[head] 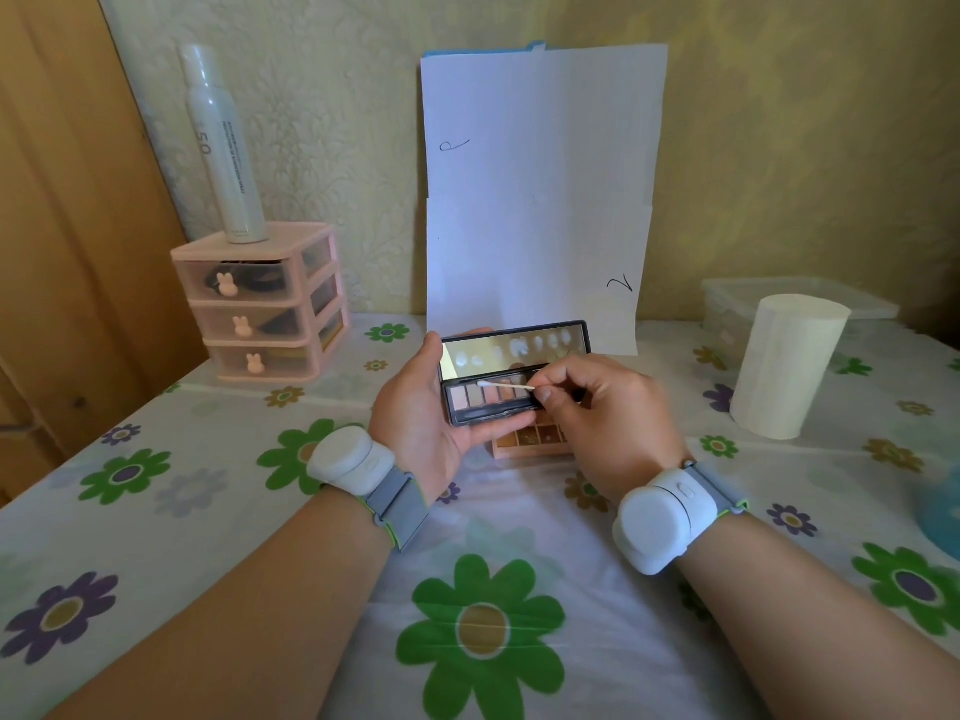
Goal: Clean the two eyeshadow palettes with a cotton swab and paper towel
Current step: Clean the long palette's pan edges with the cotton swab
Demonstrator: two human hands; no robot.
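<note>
Your left hand point(415, 413) gripped the open black palette point(488, 402) above the table point(208, 511), fingers curled under its base and thumb along its left edge, with the smudged mirror lid standing up. Your right hand point(608, 413) pinched the cotton swab point(506, 387) between thumb and forefinger, its white tip over the middle pans. The peach palette point(530, 439) lay on the flowered cloth just under both hands, and the paper towel roll point(784, 366) stood upright well off to the right.
</note>
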